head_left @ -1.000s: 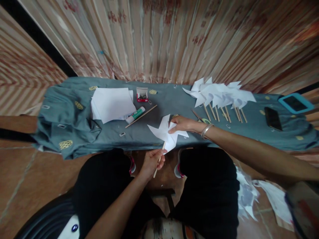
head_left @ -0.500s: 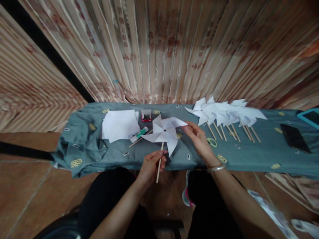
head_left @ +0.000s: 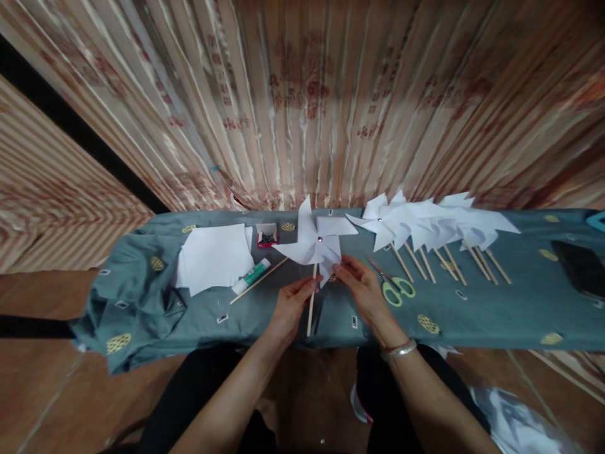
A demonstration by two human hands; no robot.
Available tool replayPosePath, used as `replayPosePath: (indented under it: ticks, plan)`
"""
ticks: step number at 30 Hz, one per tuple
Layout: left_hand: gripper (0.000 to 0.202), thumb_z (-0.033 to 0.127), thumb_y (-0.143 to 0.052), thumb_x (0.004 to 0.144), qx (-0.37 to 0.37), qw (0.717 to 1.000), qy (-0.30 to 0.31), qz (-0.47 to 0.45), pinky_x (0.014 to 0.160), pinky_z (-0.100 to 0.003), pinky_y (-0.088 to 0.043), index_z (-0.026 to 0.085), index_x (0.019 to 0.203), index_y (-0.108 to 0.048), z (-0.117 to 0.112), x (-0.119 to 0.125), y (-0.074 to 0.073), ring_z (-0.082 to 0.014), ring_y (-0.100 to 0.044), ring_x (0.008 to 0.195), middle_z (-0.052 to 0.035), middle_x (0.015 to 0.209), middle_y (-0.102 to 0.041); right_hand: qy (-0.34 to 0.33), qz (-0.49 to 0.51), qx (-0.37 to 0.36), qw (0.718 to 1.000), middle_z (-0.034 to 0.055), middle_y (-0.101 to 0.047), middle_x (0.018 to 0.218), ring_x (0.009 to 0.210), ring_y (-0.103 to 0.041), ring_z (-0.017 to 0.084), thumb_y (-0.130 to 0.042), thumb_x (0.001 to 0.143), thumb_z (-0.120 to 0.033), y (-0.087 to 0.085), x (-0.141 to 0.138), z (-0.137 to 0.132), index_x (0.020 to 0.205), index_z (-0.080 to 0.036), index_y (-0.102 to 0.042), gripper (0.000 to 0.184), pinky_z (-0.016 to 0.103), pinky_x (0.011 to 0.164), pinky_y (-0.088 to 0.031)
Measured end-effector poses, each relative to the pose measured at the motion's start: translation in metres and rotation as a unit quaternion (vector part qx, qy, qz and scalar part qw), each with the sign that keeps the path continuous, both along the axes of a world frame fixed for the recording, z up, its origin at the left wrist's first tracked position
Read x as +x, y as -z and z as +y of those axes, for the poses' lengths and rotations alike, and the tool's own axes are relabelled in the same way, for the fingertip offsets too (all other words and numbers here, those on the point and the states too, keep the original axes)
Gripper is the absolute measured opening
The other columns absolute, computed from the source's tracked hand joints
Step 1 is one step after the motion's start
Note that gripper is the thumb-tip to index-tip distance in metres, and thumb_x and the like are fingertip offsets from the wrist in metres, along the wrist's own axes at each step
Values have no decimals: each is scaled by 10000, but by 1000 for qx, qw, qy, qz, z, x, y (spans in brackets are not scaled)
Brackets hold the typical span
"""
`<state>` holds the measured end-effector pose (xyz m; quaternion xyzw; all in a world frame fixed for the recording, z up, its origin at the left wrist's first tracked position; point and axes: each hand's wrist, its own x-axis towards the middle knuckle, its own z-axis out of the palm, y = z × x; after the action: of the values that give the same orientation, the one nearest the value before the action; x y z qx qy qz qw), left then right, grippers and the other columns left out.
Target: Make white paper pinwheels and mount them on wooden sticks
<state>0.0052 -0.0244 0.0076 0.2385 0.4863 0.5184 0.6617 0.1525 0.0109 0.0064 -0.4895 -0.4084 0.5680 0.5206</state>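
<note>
Paper pinwheel has its stick pinched in the left hand; the right hand is at its bottom blade, but I can't tell its grip.

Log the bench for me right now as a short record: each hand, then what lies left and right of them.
Left hand: holding the stick of a white paper pinwheel
Right hand: at the pinwheel's lower blade; grip unclear
Left side: paper stack, open red box, green-and-white tube, loose stick
Right side: green-handled scissors, overlapping pinwheels, dark phone
Surface: grey-green patterned cloth
</note>
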Motion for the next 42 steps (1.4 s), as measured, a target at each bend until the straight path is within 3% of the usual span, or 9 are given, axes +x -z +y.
replayPosePath:
  ticks: [16, 25, 33, 42]
  plan:
    - [370, 235, -860, 498, 27, 996, 65, 55, 775, -283, -468, 178, 860, -804, 3, -13, 5, -153, -603, 733, -35, 758, -738, 3, 32, -6, 999, -9, -690, 706, 656, -607, 150, -836, 560, -438, 5, -7, 12, 915, -209, -684, 449, 277, 618, -474]
    - [317, 235, -834, 508, 48, 992, 84, 79, 690, -269, -463, 165, 815, -796, 4, -15, 9, -141, -567, 654, -14, 671, -687, 4, 19, -6, 1000, -14, -685, 712, 665, -617, 159, -806, 576, -443, 11, -2, 14, 925, -220, -669, 437, 300, 636, -497]
    - [229, 266, -802, 536, 88, 983, 109, 120, 660, -252, -410, 155, 732, -760, 7, -14, 14, -135, -527, 642, 1, 661, -645, -16, 16, -6, 1000, 19, -734, 846, 754, -648, 173, -820, 593, -417, 8, -9, 8, 936, -208, -693, 421, 305, 689, -526]
    - [90, 224, -741, 563, 109, 976, 61, 180, 609, -248, -349, 168, 585, -673, 8, -14, 10, -123, -448, 598, 31, 573, -533, -52, 1, 10, 999, 29, -747, 883, 861, -693, 217, -820, 612, -492, 0, -16, 0, 942, -232, -693, 439, 347, 777, -562]
